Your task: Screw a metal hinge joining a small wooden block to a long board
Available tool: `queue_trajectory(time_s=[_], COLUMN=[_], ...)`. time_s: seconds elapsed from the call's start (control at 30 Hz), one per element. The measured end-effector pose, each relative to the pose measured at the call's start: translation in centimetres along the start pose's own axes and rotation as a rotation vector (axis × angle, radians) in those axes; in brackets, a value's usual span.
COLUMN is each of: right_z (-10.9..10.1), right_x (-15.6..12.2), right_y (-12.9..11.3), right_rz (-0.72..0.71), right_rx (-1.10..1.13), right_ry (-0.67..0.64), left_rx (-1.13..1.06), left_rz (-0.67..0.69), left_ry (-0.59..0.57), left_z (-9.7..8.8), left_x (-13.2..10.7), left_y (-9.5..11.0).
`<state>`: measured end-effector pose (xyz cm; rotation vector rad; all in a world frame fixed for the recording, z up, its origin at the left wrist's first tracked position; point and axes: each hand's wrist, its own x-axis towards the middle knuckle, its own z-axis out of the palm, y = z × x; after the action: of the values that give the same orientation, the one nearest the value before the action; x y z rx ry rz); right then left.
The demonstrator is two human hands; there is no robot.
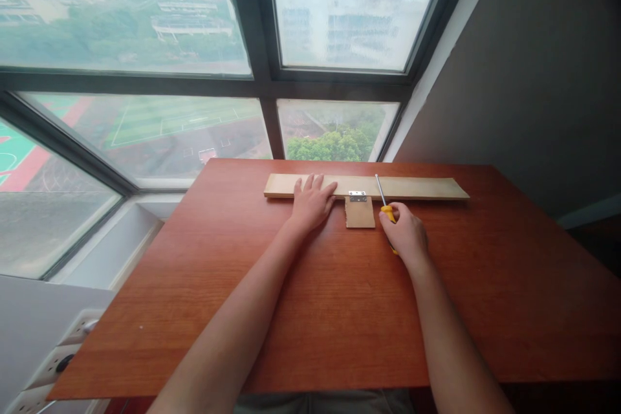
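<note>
A long pale wooden board [417,187] lies across the far part of the table. My left hand [313,199] rests on it, left of the middle, fingers spread. A silver metal hinge [358,196] sits at the board's near edge and joins it to a small square brown piece [359,213] that looks like cardboard or thin wood. Just right of that piece, my right hand [405,231] is closed around a screwdriver [388,211] with a yellow and black handle. The screwdriver's metal shaft points away from me, its tip over the board and apart from the hinge.
The reddish-brown table [334,310] reaches to the window frame [262,87] at its far side. A grey wall [509,90] slopes on the right. Wall sockets [53,362] with plugs sit below the table's left edge.
</note>
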<state>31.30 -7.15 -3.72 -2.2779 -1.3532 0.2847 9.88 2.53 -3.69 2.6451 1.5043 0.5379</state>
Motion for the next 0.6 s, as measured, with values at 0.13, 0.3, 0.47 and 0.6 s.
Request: queue_trajectory(time_s=[0.13,0.3,0.47,0.6], right_z=[0.1,0.0,-0.1,-0.1], right_x=[0.0,-0.1,-0.3,-0.4], right_y=[0.0,0.0,0.0,0.0], right_rz=[-0.025,-0.044,-0.061,-0.06], right_rx=[0.018,0.013,-0.001,-0.01], right_ry=[0.014,0.011,0.005,0.005], left_rx=[-0.187,-0.433,-0.581,-0.703], left_rz=[-0.003,-0.011,-0.067,-0.153], left_ry=[0.061,0.294,0.233,0.2], left_z=[-0.7,-2.4,-4.3,-6.2], left_x=[0.0,-0.6,-2.7,-4.9], left_y=[-0.4,-0.5,0.3,1.4])
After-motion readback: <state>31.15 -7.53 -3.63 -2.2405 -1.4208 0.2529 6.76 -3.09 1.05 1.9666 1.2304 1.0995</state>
